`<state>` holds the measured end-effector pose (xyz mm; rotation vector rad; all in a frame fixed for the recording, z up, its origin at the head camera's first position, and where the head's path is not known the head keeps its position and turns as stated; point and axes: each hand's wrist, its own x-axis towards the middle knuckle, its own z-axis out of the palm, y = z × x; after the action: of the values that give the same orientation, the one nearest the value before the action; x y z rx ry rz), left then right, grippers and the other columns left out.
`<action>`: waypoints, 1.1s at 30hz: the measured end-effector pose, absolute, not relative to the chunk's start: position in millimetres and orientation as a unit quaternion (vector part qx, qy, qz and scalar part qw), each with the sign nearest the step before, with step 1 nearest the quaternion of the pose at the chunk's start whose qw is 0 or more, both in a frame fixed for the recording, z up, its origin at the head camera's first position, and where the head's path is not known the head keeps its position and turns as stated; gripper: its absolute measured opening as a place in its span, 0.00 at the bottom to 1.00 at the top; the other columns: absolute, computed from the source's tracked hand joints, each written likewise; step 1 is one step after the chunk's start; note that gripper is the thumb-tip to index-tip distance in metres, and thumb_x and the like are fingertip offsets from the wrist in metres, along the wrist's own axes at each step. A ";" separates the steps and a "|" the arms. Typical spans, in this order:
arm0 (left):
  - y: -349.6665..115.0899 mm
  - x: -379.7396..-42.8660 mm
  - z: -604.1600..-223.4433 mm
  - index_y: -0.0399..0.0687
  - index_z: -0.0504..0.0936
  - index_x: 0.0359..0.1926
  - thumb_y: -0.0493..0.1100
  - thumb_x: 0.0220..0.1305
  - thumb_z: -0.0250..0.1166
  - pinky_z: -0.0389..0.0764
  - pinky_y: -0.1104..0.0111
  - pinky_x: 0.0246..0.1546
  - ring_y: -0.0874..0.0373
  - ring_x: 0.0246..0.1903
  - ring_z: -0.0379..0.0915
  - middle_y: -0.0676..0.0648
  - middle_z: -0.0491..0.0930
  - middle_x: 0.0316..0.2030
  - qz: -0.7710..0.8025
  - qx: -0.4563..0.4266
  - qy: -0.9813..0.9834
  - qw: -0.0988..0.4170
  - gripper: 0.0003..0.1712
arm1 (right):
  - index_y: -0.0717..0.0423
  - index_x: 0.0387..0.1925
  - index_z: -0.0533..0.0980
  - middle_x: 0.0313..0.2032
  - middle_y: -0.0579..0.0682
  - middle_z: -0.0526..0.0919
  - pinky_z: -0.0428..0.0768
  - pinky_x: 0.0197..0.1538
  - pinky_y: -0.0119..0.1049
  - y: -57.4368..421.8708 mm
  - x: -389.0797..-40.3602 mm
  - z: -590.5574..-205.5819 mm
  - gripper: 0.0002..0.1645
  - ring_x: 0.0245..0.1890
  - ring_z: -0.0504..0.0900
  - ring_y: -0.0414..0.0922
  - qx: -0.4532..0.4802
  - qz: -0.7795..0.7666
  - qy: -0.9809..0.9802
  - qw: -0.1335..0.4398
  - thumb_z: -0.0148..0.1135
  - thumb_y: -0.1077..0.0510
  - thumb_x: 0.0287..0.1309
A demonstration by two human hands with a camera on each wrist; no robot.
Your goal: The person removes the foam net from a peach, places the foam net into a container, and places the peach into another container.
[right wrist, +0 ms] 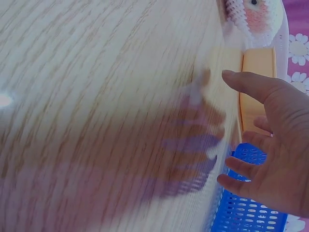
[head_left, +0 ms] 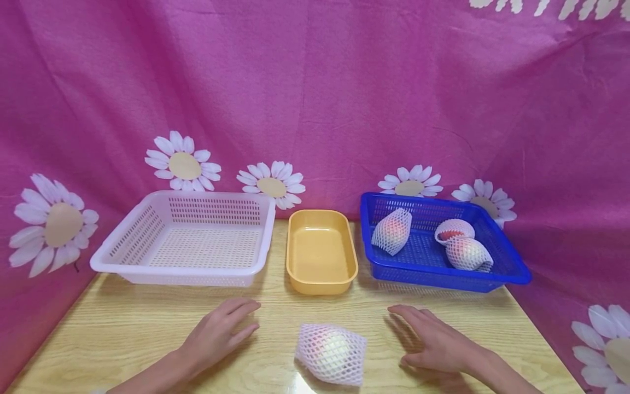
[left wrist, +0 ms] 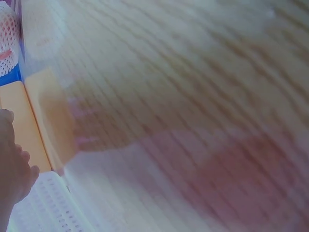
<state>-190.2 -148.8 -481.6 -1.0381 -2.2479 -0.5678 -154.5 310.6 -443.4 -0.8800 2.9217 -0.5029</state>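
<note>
A peach-like fruit (head_left: pixel 332 351) in a white foam net lies on the wooden table between the two hands. To its left is the left hand (head_left: pixel 222 327), fingers extended and nothing held. On the other side, the right hand (head_left: pixel 435 340) has its fingers spread and thumb apart, also holding nothing. Neither hand touches the fruit. In the right wrist view, part of the netted fruit (right wrist: pixel 260 21) shows beyond the right hand (right wrist: pixel 273 140). The left wrist view catches only part of the left hand (left wrist: pixel 14 169) at its edge.
Behind the hands stand a white slotted basket (head_left: pixel 197 272) at left, a yellow tray (head_left: pixel 322 287) in the middle and a blue basket (head_left: pixel 433 279) at right. The blue one holds three netted fruits (head_left: pixel 392 232). A magenta daisy-print cloth (head_left: pixel 325 109) hangs behind the table.
</note>
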 end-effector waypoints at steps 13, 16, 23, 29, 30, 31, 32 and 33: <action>-139.2 -190.3 -483.0 0.43 0.83 0.51 0.48 0.62 0.69 0.83 0.63 0.44 0.53 0.45 0.80 0.48 0.82 0.47 -0.233 -0.411 -0.825 0.312 0.19 | 0.55 0.70 0.64 0.64 0.52 0.73 0.73 0.60 0.57 298.4 -157.8 -439.3 0.54 0.62 0.72 0.54 -0.303 -0.174 0.937 0.023 0.79 0.45 0.45; -133.6 -191.7 -481.8 0.43 0.83 0.52 0.49 0.65 0.67 0.84 0.62 0.44 0.52 0.45 0.80 0.47 0.82 0.47 -0.235 -0.416 -0.820 0.315 0.19 | 0.55 0.71 0.63 0.65 0.53 0.72 0.73 0.61 0.57 294.3 -159.1 -436.5 0.54 0.63 0.71 0.54 -0.302 -0.184 0.935 0.036 0.79 0.46 0.45; -118.6 -194.3 -478.2 0.43 0.84 0.50 0.48 0.64 0.69 0.84 0.64 0.44 0.53 0.45 0.81 0.48 0.83 0.46 -0.243 -0.431 -0.813 0.307 0.18 | 0.56 0.72 0.61 0.66 0.52 0.70 0.71 0.62 0.57 281.1 -161.7 -429.9 0.58 0.63 0.70 0.53 -0.313 -0.201 0.926 0.062 0.79 0.44 0.44; -109.0 -192.3 -480.5 0.43 0.84 0.50 0.46 0.60 0.71 0.83 0.66 0.45 0.54 0.45 0.81 0.48 0.83 0.47 -0.242 -0.439 -0.817 0.287 0.19 | 0.53 0.73 0.60 0.68 0.51 0.67 0.68 0.65 0.58 267.9 -161.9 -424.6 0.62 0.67 0.66 0.53 -0.298 -0.229 0.920 0.107 0.79 0.36 0.41; -107.9 -191.6 -480.8 0.43 0.84 0.51 0.45 0.60 0.71 0.83 0.66 0.45 0.54 0.46 0.80 0.48 0.83 0.47 -0.243 -0.438 -0.818 0.283 0.19 | 0.53 0.73 0.59 0.69 0.52 0.66 0.68 0.65 0.58 266.0 -161.6 -424.0 0.63 0.67 0.66 0.53 -0.297 -0.234 0.919 0.112 0.78 0.35 0.41; -106.7 -191.0 -481.4 0.43 0.84 0.51 0.45 0.59 0.72 0.83 0.66 0.45 0.55 0.46 0.80 0.48 0.83 0.47 -0.244 -0.438 -0.819 0.279 0.19 | 0.53 0.73 0.59 0.69 0.52 0.66 0.68 0.65 0.58 264.1 -161.2 -423.3 0.63 0.67 0.66 0.53 -0.296 -0.239 0.917 0.116 0.78 0.34 0.41; -105.5 -190.3 -481.6 0.43 0.84 0.51 0.44 0.58 0.73 0.83 0.67 0.45 0.55 0.46 0.80 0.48 0.82 0.47 -0.245 -0.438 -0.819 0.276 0.20 | 0.53 0.73 0.59 0.69 0.53 0.66 0.67 0.65 0.58 262.1 -161.0 -422.6 0.63 0.67 0.66 0.54 -0.298 -0.244 0.915 0.119 0.77 0.33 0.41; -104.2 -189.7 -481.8 0.43 0.84 0.51 0.43 0.57 0.74 0.83 0.67 0.46 0.55 0.46 0.80 0.48 0.82 0.47 -0.245 -0.438 -0.819 0.276 0.21 | 0.53 0.73 0.58 0.69 0.54 0.66 0.67 0.65 0.58 260.3 -160.8 -422.0 0.63 0.67 0.66 0.54 -0.300 -0.247 0.913 0.121 0.77 0.32 0.42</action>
<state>-189.7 -104.2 -481.8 -1.1778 -2.2015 -0.6594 -160.8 260.3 -422.0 -0.8762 2.6670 -0.7203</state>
